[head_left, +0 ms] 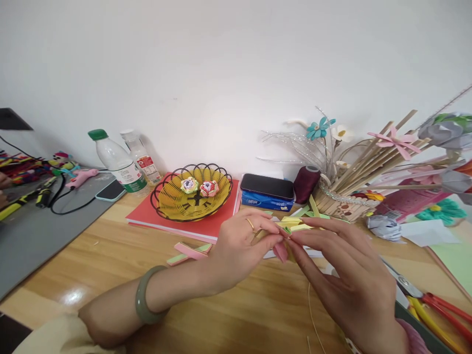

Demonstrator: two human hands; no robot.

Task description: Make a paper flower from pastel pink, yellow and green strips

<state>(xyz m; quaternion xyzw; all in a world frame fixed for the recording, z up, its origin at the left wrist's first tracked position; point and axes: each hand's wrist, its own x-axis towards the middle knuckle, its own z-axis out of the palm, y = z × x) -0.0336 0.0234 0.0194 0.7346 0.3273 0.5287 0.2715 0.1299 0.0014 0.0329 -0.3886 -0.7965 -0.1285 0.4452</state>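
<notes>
My left hand (pixel 236 248), with a ring and a green bangle at the wrist, pinches a small folded piece of pink, yellow and green paper strips (pixel 281 252) between thumb and fingers. From the right, the thumb and fingertips of my right hand (pixel 348 268) close on the same piece. The fingers partly hide its folds. Loose yellow and green paper strips (pixel 313 209) lie behind my hands. Pink and green paper strips (pixel 190 250) cross each other on the wooden table to the left.
A yellow basket (pixel 169 204) holding two paper flowers stands on red paper (pixel 224 216). Behind my hands are a phone (pixel 267 186) on a blue pack and a maroon thread spool (pixel 307 183). Scissors (pixel 435 300) lie at right. Bottles (pixel 123 169) stand at left, near a person's hand (pixel 4 189).
</notes>
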